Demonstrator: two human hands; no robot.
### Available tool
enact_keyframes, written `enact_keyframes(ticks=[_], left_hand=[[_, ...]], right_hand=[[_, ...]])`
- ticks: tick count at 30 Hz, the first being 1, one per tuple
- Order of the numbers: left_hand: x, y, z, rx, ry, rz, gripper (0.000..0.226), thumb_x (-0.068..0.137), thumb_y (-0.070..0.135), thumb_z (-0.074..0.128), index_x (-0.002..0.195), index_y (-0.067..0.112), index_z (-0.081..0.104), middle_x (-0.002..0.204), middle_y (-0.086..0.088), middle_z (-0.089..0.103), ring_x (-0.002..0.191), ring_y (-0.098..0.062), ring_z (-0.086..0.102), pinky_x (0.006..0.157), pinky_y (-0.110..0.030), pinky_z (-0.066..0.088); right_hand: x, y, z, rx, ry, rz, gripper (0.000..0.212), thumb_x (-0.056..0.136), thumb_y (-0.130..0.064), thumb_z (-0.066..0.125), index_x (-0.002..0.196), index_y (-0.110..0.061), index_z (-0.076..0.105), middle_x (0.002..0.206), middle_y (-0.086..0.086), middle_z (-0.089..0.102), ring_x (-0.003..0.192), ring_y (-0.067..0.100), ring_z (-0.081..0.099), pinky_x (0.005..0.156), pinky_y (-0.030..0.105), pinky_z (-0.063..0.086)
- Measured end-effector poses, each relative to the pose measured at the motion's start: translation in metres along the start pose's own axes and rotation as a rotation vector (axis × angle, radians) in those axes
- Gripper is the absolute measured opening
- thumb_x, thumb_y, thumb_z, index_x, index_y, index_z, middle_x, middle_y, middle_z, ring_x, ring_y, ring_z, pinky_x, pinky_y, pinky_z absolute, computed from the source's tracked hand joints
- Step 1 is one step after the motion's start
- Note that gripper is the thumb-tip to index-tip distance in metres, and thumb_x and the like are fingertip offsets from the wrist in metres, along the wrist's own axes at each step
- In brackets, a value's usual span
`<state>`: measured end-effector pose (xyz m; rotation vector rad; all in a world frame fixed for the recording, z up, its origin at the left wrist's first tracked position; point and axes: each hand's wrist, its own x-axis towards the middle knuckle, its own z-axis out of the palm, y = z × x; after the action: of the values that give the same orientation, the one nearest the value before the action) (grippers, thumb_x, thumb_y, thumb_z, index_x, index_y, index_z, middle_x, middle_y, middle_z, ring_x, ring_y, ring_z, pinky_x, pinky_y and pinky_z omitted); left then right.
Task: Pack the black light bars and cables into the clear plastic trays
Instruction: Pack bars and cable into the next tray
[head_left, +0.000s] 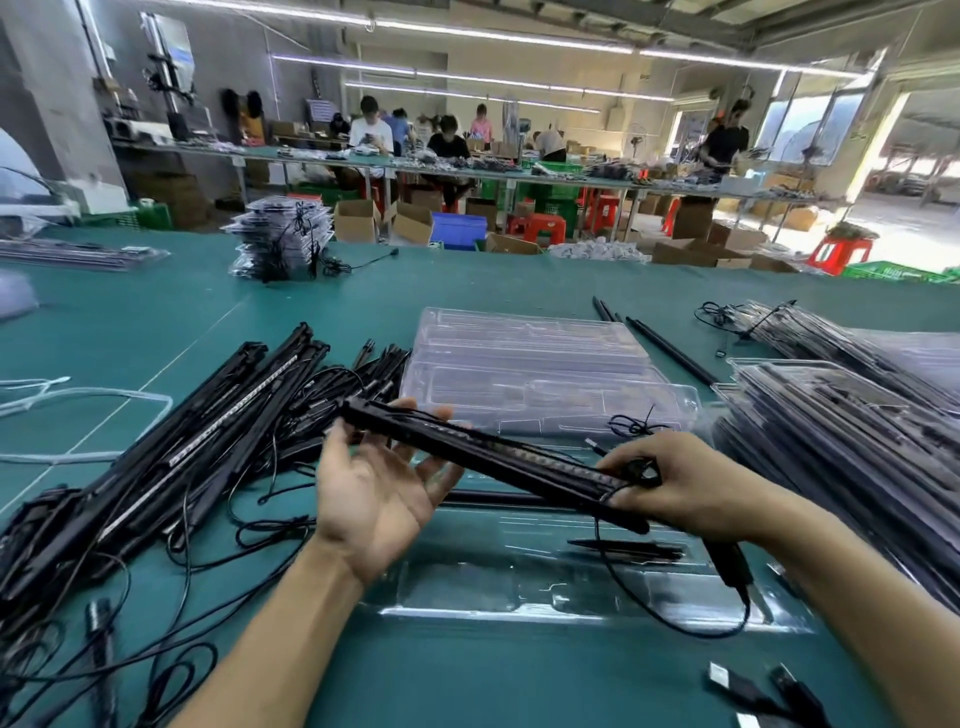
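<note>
Palm up with fingers nearly straight, the left hand (374, 493) only props the bar (493, 457): its left end rests across the fingertips. Left of that hand lies the pile (208, 436) of loose bars and cables. The bar slants down to the right, where the right hand (691, 488) grips its other end, fingers curled round it and, it seems, a bundled bit of cable. From under that grip the cable (675, 618) hangs in a loop, carrying a controller (730, 564), across the tray (519, 587) that lies directly beneath both hands. That tray appears to hold a bar or two already. To seat this one well, level it first, line it up with a free channel, and lower both ends together, sliding the left fingers out last. Gather the loop before pressing down, or it may get trapped under the bar. Beyond the grip stands the empty stack (530, 364); to its right, filled trays (841, 441).
</note>
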<state>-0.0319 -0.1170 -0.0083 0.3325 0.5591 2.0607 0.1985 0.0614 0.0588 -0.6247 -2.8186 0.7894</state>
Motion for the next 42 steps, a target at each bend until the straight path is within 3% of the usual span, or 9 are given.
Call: enact_keyframes(ticks=[3,7,11,14,17,22,27,32,42], left_hand=[[0.001,0.001,-0.002,0.083,0.064,0.031,0.074,0.085,0.076,0.036,0.092,0.011,0.071,0.112,-0.019,0.071,0.107,-0.039,0.067,0.078,-0.052,0.058],[-0.003,-0.005,0.002,0.684,0.125,0.233,0.043,0.078,0.061,0.068,0.081,0.018,0.069,0.091,-0.011,0.073,0.086,-0.029,0.068,0.075,-0.048,0.058],[-0.006,-0.014,-0.005,1.496,0.122,0.510,0.038,0.076,0.066,0.067,0.074,0.029,0.069,0.072,0.016,0.069,0.069,0.000,0.065,0.065,-0.016,0.048],[-0.009,-0.023,-0.004,1.941,-0.082,0.458,0.053,0.070,0.081,0.050,0.093,0.037,0.070,0.084,0.023,0.069,0.083,0.006,0.063,0.083,-0.023,0.047],[-0.009,-0.028,-0.007,2.208,-0.274,0.362,0.072,0.069,0.089,0.033,0.121,0.047,0.058,0.108,0.023,0.065,0.105,0.003,0.056,0.097,-0.026,0.040],[-0.006,-0.029,-0.009,2.313,-0.277,0.354,0.072,0.076,0.085,0.024,0.133,0.048,0.048,0.116,0.022,0.060,0.113,0.000,0.051,0.098,-0.025,0.035],[-0.008,-0.030,-0.009,2.343,-0.293,0.346,0.071,0.078,0.085,0.019,0.139,0.054,0.036,0.120,0.024,0.049,0.116,-0.001,0.044,0.097,-0.025,0.030],[-0.009,-0.030,-0.009,2.304,-0.292,0.344,0.073,0.079,0.086,0.007,0.137,0.057,0.040,0.122,0.027,0.047,0.116,0.001,0.042,0.097,-0.025,0.028],[-0.006,-0.027,-0.005,2.253,-0.314,0.255,0.047,0.091,0.069,0.036,0.131,0.052,0.054,0.112,0.022,0.051,0.109,-0.002,0.046,0.093,-0.027,0.038]], right_hand=[[0.000,0.013,-0.006,-0.103,-0.032,0.039,0.019,0.079,-0.028,0.081,0.084,-0.011,0.073,0.075,0.004,0.070,0.064,0.005,0.058,0.069,0.027,0.046],[-0.007,0.034,-0.007,-0.095,-0.184,0.146,0.040,0.078,-0.034,0.081,0.082,0.001,0.064,0.065,0.001,0.054,0.061,0.007,0.046,0.063,0.029,0.037],[-0.007,0.041,-0.002,-0.063,-0.190,0.168,0.038,0.078,-0.033,0.081,0.086,0.000,0.066,0.069,-0.004,0.059,0.063,0.010,0.051,0.066,0.029,0.042],[-0.006,0.036,0.005,-0.076,-0.135,0.181,0.021,0.077,-0.033,0.082,0.093,-0.021,0.076,0.084,-0.010,0.075,0.079,0.006,0.068,0.081,0.027,0.053],[-0.007,0.034,0.005,-0.073,-0.126,0.171,0.019,0.079,-0.039,0.079,0.095,-0.029,0.075,0.089,-0.011,0.075,0.085,0.001,0.068,0.086,0.028,0.053],[-0.007,0.039,0.001,-0.175,0.117,0.158,0.010,0.085,-0.046,0.069,0.093,-0.041,0.068,0.097,-0.022,0.069,0.095,-0.003,0.061,0.090,0.033,0.050],[0.004,0.039,0.006,-0.323,-0.094,0.182,0.026,0.091,-0.041,0.062,0.118,-0.044,0.065,0.117,-0.020,0.067,0.109,0.004,0.061,0.095,0.030,0.048],[0.008,0.041,0.009,-0.338,-0.130,0.221,0.017,0.090,-0.040,0.064,0.100,-0.028,0.071,0.098,-0.010,0.071,0.095,0.011,0.064,0.089,0.036,0.051],[-0.018,0.017,-0.035,-0.536,0.206,0.289,0.009,0.084,-0.042,0.068,0.091,-0.037,0.065,0.090,-0.008,0.066,0.086,0.019,0.063,0.076,0.039,0.056]])
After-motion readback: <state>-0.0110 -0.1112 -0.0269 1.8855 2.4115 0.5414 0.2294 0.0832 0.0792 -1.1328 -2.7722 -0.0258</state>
